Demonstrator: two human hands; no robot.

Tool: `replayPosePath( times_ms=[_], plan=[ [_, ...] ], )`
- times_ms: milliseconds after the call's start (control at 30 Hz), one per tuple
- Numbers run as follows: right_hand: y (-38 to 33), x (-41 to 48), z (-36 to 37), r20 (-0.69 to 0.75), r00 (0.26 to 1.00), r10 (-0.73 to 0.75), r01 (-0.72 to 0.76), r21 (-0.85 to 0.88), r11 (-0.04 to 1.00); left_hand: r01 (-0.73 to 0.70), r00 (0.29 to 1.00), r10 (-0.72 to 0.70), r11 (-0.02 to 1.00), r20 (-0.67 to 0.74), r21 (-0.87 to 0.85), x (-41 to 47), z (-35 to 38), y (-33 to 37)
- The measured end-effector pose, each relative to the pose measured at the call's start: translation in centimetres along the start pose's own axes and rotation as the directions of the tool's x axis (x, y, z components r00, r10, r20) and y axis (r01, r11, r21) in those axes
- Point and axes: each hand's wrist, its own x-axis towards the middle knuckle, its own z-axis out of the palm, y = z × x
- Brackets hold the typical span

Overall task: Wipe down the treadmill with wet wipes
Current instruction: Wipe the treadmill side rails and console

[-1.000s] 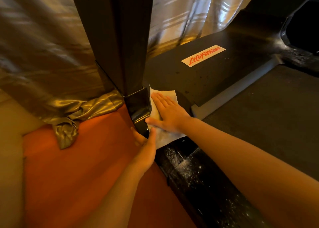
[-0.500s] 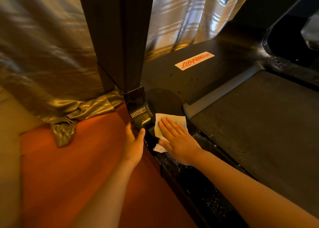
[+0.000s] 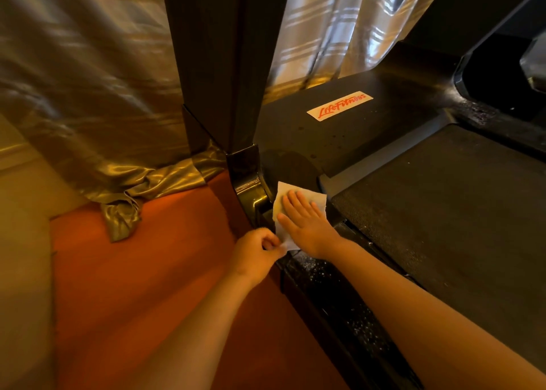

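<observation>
A black treadmill fills the right side, with a motor cover [image 3: 339,141] bearing a white logo sticker, a dark belt [image 3: 443,212] and a dusty side rail [image 3: 334,295]. A white wet wipe [image 3: 313,199] lies on the rail's front end, beside the base of the upright post [image 3: 248,183]. My right hand [image 3: 304,224] presses flat on the wipe with straight fingers. My left hand [image 3: 257,252] has curled fingers and pinches the wipe's near corner.
The thick black upright post [image 3: 224,64] rises just left of the wipe. Shiny gold and silver curtains [image 3: 88,94] hang behind and bunch on the orange carpet [image 3: 147,286]. White dust specks cover the near rail.
My right hand drew the wipe back from the motor cover onto the rail. My left hand left the post base, curled, and took hold of the wipe's near corner.
</observation>
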Motion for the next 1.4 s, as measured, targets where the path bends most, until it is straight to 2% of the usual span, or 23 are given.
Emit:
replayPosePath(
  times_ms=[67,167,233,267,333,400,467,633,733,800,933,1000,1100,1267,1333,1400],
  plan=[
    [-0.2,-1.7,0.0,0.060,0.998,0.028,-0.028,0.003,1.000,0.018,0.998,-0.021,0.999,0.054,0.049,-0.7,0.2,0.0],
    [0.2,-3.9,0.0,0.069,0.997,0.035,-0.029,-0.082,0.996,0.116,0.987,-0.098,0.983,0.124,-0.141,-1.8,-0.6,1.1],
    [0.7,-4.9,0.2,0.065,0.996,0.066,-0.054,-0.175,0.983,0.126,0.985,-0.093,0.961,0.143,-0.246,-2.6,-1.2,1.8],
    [0.9,-5.3,0.5,0.041,0.995,0.095,-0.086,-0.178,0.980,0.119,0.986,-0.080,0.954,0.147,-0.276,-3.0,-1.4,2.2],
    [1.0,-5.9,0.8,-0.022,0.980,0.199,-0.200,-0.070,0.977,0.108,0.985,-0.060,0.946,0.163,-0.305,-4.0,-1.6,2.8],
    [0.8,-6.2,1.2,0.015,0.972,0.236,-0.236,-0.035,0.971,0.121,0.979,-0.064,0.946,0.193,-0.301,-4.9,-1.7,3.2],
    [0.8,-6.2,1.4,0.074,0.971,0.228,-0.220,-0.099,0.970,0.162,0.972,-0.100,0.941,0.212,-0.297,-5.3,-1.9,3.0],
    [0.9,-6.8,0.8,0.093,0.955,0.281,-0.270,-0.115,0.956,0.294,0.956,-0.268,0.873,0.121,-0.390,-4.0,-2.4,1.0],
    [1.0,-7.0,0.5,0.080,0.971,0.223,-0.204,-0.196,0.959,0.282,0.944,-0.330,0.799,0.006,-0.531,-3.4,-2.3,1.2],
    [1.1,-6.6,-0.1,0.062,0.972,0.225,-0.207,-0.217,0.954,0.281,0.942,-0.337,0.756,0.017,-0.591,-3.1,-2.1,1.7],
    [0.9,-5.8,-2.2,0.084,0.947,0.311,-0.300,-0.124,0.946,0.425,0.905,-0.366,0.797,0.217,-0.429,-3.6,-0.5,2.5],
    [1.5,-5.7,-2.5,-0.019,0.954,0.298,-0.299,-0.051,0.953,0.418,0.908,-0.359,0.811,0.216,-0.408,-3.7,0.1,2.6],
    [2.4,-5.6,-2.5,-0.135,0.915,0.380,-0.374,0.070,0.925,0.349,0.937,-0.300,0.830,0.179,-0.434,-3.7,0.6,3.0],
    [3.1,-5.3,-2.5,-0.186,0.850,0.493,-0.476,0.131,0.869,0.279,0.960,-0.233,0.810,0.152,-0.517,-4.1,1.0,3.5],
    [3.0,-5.5,-3.0,-0.187,0.831,0.524,-0.479,0.237,0.845,0.265,0.964,-0.204,0.781,0.170,-0.566,-4.6,0.9,3.8],
    [3.4,-6.0,-3.6,-0.219,0.801,0.557,-0.441,0.413,0.797,0.288,0.956,-0.195,0.764,0.218,-0.578,-5.3,0.8,4.0]
  ],
)
